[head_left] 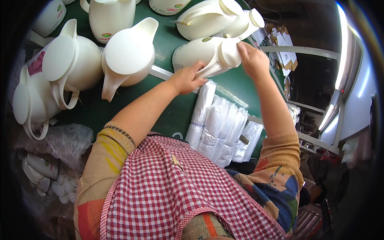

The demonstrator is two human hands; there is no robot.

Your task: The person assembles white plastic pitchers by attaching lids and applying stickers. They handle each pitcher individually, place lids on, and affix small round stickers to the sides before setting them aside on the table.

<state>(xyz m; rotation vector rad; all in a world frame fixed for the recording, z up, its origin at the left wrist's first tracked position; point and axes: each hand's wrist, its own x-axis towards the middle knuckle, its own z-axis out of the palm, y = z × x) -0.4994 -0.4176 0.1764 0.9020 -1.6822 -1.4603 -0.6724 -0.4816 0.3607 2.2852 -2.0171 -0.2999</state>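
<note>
1. Because the fisheye rim darkens the edges, the jugs at the top and far left are cut off, and the room at the right is dim and hard to read.
2. Only part of the left hand [187,79] shows its grip: the fingers wrap the handle of the cream plastic jug [200,52], and the fingertips are hidden behind that handle.
3. From above, the right hand [253,59] presses on the jug's round lid [229,52]; its fingertips curl over the lid's far edge, so I cannot tell how firmly they clasp it.
4. That jug lies on its side on the green surface [168,44], lid end pointing right, just above a stack of clear plastic bags [220,128].
5. Its body is smooth and cream-white, with a small oval label on top whose details are too small to make out.
6. Two more jugs [216,18] lie tipped behind it, touching one another.
7. Upright lidded jugs [128,56] stand to the left, near each other.
8. At lower left, a crumpled clear bag [60,140] partly covers a heap of white handles and caps [44,176], which blur into shadow.
9. A red checked apron [168,192] fills the lower middle and hides whatever lies beneath.
</note>
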